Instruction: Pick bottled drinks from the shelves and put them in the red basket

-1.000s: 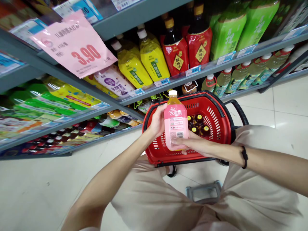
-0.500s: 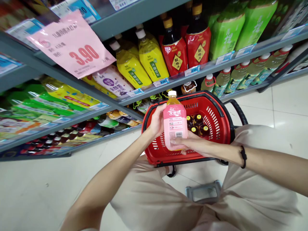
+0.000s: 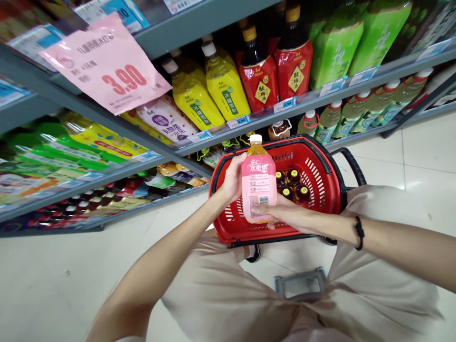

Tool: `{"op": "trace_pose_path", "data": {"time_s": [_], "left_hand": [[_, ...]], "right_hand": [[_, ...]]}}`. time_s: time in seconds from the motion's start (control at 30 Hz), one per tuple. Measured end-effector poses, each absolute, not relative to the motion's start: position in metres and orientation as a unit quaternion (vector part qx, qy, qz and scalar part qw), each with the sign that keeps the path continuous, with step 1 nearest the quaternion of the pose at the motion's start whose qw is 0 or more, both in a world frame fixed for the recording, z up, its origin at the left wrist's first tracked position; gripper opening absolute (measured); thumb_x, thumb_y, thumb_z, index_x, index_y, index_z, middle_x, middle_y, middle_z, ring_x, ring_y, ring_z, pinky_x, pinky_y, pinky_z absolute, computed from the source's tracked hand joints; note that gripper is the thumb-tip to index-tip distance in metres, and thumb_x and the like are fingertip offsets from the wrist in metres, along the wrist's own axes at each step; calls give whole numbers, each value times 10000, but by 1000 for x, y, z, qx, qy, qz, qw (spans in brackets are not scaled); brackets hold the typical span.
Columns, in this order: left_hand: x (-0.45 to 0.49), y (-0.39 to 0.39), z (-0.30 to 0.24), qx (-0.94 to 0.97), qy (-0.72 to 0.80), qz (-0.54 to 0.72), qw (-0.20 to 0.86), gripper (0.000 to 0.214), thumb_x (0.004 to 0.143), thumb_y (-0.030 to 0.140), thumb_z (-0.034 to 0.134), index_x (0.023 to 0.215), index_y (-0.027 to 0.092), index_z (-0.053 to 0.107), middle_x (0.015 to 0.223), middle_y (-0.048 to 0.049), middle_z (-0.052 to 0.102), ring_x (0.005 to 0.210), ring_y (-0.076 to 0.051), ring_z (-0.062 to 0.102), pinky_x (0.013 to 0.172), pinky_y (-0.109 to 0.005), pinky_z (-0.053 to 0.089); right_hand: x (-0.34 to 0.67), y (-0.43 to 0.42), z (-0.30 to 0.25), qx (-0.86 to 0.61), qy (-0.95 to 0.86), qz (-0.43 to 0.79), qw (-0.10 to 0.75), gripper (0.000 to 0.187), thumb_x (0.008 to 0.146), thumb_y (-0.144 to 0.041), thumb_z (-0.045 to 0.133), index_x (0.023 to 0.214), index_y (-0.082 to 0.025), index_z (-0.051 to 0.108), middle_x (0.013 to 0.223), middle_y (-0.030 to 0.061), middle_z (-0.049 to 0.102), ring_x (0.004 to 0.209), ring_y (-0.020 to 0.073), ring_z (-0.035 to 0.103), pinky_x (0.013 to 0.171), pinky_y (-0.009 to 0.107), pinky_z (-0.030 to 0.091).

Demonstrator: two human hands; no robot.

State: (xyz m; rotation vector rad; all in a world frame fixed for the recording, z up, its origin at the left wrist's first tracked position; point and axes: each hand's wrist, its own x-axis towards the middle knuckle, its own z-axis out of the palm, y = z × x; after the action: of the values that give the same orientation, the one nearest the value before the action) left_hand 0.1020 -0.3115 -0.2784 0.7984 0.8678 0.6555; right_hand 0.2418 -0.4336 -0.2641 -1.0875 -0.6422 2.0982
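Note:
I hold a pink-labelled drink bottle [image 3: 258, 183] with a white cap upright over a red shopping basket [image 3: 320, 178]. My left hand [image 3: 233, 180] is wrapped round the bottle's left side near the shoulder. Under and round the bottle's lower right part, my right hand [image 3: 281, 211] grips it, fingers across the label's base. A black band sits on my right wrist. Inside the basket lie several dark bottles with yellow caps [image 3: 292, 183].
Grey store shelves [image 3: 249, 121] run along the left and top, stocked with yellow, red and green drink bottles. A pink price sign reading 3.90 [image 3: 107, 66] hangs at upper left. The basket's black handle [image 3: 351, 164] sticks out right. Pale tiled floor [image 3: 423, 156] lies beyond.
The bottle and both hands have shifted very slightly left; otherwise the grip and the scene are the same.

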Motion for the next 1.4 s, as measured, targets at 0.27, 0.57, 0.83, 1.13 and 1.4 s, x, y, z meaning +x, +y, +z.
{"op": "trace_pose_path", "data": {"time_s": [0.27,0.57,0.83,1.13,1.4], "left_hand": [[98,-299,-274,382,345,287,808,677,787,688,763,1182,138,764,960,-94,777,812,-259,758,764,-400,629],[78,-290,-279,429,320,156,830,805,703,759,755,1132,80,800,1049,-215,796,878,-371,768,767,-440,607],[66,-285,-298,390,435,277,763,556,801,703,793,906,164,708,784,-82,736,813,-298,752,867,-446,619],[56,-292,-262,515,427,354,653,632,737,746,840,897,161,663,805,-68,685,815,-241,699,782,-359,565],[42,-303,-258,727,538,171,390,646,811,773,664,645,188,446,615,-9,424,590,-121,365,542,-283,268]], "right_hand": [[243,-435,-256,-458,-261,785,325,541,743,-426,946,1130,-164,674,1078,78,740,769,135,642,483,196,422],[243,-451,-256,-382,-207,855,284,710,700,-732,887,1086,-173,678,937,49,692,670,123,544,567,246,472],[262,-453,-249,-323,-213,873,297,802,879,-927,405,835,-158,629,580,51,562,470,159,495,518,302,483],[290,-430,-255,-489,-155,782,354,576,1095,-544,187,785,-197,528,484,27,508,368,149,389,510,335,581],[305,-438,-265,-551,-341,702,295,200,955,-211,458,960,-115,633,799,142,774,328,97,372,444,279,526]]}}
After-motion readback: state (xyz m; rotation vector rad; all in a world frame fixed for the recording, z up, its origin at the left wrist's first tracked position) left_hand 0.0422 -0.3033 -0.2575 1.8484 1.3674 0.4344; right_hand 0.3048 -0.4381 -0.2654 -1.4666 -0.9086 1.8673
